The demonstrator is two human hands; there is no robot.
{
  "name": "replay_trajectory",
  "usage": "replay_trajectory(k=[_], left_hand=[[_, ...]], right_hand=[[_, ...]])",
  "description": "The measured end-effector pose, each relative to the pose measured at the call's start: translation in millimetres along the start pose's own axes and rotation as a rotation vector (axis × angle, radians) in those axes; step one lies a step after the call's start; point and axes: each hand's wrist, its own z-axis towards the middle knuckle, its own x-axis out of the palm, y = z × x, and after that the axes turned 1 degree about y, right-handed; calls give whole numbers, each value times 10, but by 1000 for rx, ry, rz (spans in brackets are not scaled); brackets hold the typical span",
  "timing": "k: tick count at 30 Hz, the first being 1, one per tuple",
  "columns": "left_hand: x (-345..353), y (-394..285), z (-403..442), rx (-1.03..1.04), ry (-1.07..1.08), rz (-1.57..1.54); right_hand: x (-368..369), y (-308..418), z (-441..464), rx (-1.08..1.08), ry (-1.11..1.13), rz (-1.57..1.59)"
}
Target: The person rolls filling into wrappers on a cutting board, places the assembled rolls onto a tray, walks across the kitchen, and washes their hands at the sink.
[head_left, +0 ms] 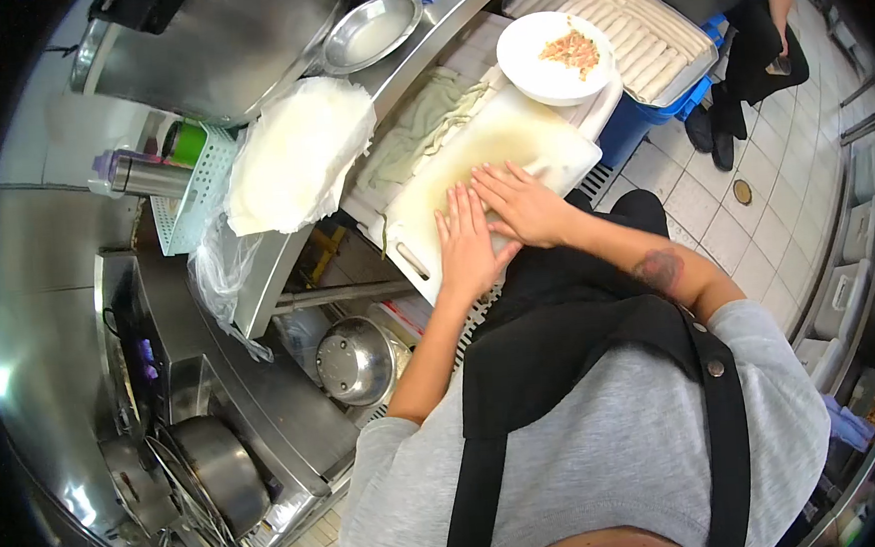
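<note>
Pale sheets point(300, 152) lie left of our cutting board point(433, 199), where our left hand point(468, 250) rests flat, fingers nearly together, our right hand point(526, 206) slightly spread, hiding anything beneath; light, even pressure seems best. Rightward: bowl point(525, 60), pale rolls point(656, 40).

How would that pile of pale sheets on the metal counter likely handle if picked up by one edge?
The pile of pale sheets would probably sag, since its edges look thin and wavy. The ragged rim suggests that single sheets might tear easily. Broad and flat, it seems unlikely to roll.
</note>
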Motion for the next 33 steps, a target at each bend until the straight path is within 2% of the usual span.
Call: replay_trajectory(k=[3,6,8,12,15,21,25,30,33], left_hand=[[-159,219,424,-81,116,26],[-270,419,735,-117,168,-2],[-277,473,796,-123,191,-3],[-164,364,534,-42,124,-5],[-65,119,125,31,54,6],[35,-165,-240,38,-3,-64],[-1,132,157,20,13,13],[-200,472,770,-77,143,79],[-250,456,817,-87,164,82]], right_hand=[[95,-302,436,28,81,-112],[171,-546,741,3,40,-106],[171,-627,796,-8,90,-119],[-32,-426,580,9,210,-73],[-76,-184,110,-14,114,-4],[-209,109,-255,14,128,44],[-59,-178,147,10,94,1],[7,-639,812,-38,195,-28],[-8,-665,862,-49,232,-66]])
